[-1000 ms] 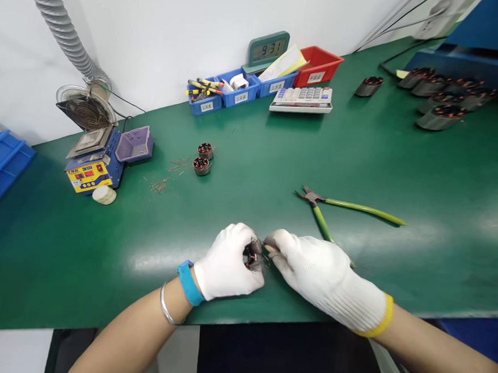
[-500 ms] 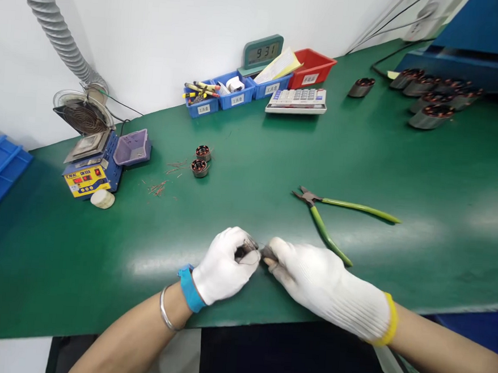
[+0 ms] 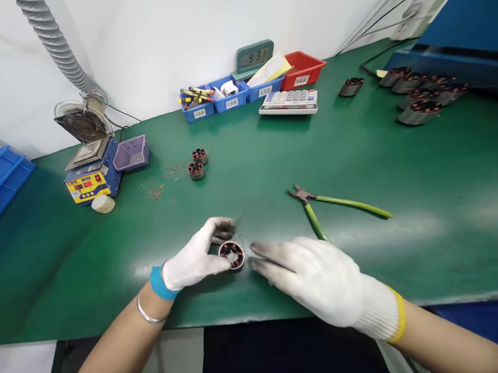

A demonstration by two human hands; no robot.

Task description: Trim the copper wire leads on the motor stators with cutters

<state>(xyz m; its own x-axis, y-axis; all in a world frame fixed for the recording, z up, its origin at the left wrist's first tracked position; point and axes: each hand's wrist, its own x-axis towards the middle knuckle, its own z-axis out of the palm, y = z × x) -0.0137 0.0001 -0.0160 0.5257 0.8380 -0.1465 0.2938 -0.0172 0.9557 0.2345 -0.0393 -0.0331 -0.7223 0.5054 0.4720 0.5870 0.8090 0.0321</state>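
Copper-wound stator ring [image 3: 239, 256] sits on the green bench [image 3: 142, 247] near the front edge, between both hands: left hand [image 3: 193, 261] has a loose, wide grip, thumb at the ring's rim and fingers off it, while right hand [image 3: 323, 280] has fingers stretched out, slightly parted, just beside it, nothing visible in them. Looks stiff and likely dense for its size, maybe slick on the outer wall; windings and thin lead wire [image 3: 242, 240] are probably the fragile bits. I'd pinch across the outer wall, clear of copper.
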